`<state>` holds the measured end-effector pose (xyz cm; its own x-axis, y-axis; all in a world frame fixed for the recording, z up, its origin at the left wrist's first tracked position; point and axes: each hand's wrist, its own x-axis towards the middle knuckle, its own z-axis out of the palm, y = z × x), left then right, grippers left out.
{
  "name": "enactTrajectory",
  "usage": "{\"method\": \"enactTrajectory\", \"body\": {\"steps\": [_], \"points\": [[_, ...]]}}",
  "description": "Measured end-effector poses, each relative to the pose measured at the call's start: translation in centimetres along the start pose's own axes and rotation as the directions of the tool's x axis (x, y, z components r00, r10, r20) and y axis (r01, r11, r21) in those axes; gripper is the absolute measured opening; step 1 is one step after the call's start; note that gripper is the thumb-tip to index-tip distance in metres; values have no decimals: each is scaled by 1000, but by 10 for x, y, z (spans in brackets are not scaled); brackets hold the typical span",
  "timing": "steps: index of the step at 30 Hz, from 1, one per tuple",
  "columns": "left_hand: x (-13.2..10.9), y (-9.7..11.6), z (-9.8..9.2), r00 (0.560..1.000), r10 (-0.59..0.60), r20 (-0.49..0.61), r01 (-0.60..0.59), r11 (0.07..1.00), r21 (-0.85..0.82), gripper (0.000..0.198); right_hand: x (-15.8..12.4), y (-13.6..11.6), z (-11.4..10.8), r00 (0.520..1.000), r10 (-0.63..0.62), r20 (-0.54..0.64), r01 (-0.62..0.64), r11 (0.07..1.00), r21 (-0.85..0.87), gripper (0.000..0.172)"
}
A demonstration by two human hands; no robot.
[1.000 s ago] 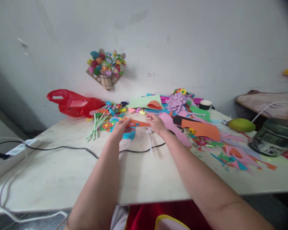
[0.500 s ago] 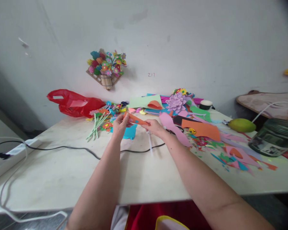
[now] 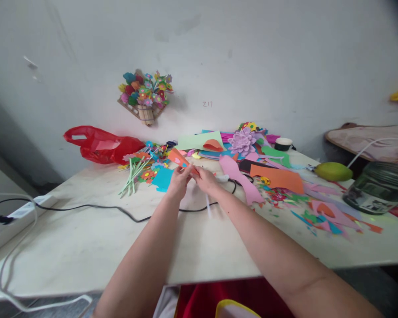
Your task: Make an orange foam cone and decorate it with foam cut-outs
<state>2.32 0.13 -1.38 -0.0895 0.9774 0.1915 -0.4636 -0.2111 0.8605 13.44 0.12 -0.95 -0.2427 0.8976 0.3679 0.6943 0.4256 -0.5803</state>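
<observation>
Over the middle of the table, my left hand (image 3: 179,182) and my right hand (image 3: 206,181) pinch the same orange craft foam strip (image 3: 175,157) near its right end. Its free end sticks up to the left and shows a few pale and pink spots. Fingers hide the gripped end. Below the left hand lies a blue foam sheet (image 3: 163,177), partly covered. Beside the right hand is a white tool (image 3: 223,178), mostly hidden, close to a black cord. A whitish translucent stick (image 3: 208,206) points toward me beneath the hands.
Pale green stems (image 3: 132,176) and foam flowers (image 3: 148,176) lie left, before a red plastic bag (image 3: 102,145). Foam sheets and a lilac flower (image 3: 243,141) fill the back. Scraps (image 3: 321,221), a green glass jar (image 3: 378,187) and a black cord (image 3: 119,209) occupy the table.
My hands have come together: the left moved right and slightly down to meet the right. The orange strip now points up-left from the fingers instead of stretching between both hands.
</observation>
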Motion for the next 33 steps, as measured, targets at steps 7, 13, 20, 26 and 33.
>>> {"method": "enactTrajectory", "body": {"steps": [7,13,20,26,33], "points": [[-1,5,-6,999,20,-27,-18,997,69,37,-5,-4,8,989,-106,103,126,969,-211,37],[3,11,-14,997,21,-80,-14,996,89,38,-3,4,0,988,-59,142,92,967,-237,21],[-4,17,-12,999,-31,24,25,978,206,40,4,14,-14,996,70,-51,-78,981,-179,28],[-7,18,-7,985,-102,141,45,931,362,40,9,25,-12,972,175,-155,-160,982,104,37],[-6,15,-12,974,-154,164,56,873,484,40,13,31,-9,903,199,-382,-51,930,365,23]]}}
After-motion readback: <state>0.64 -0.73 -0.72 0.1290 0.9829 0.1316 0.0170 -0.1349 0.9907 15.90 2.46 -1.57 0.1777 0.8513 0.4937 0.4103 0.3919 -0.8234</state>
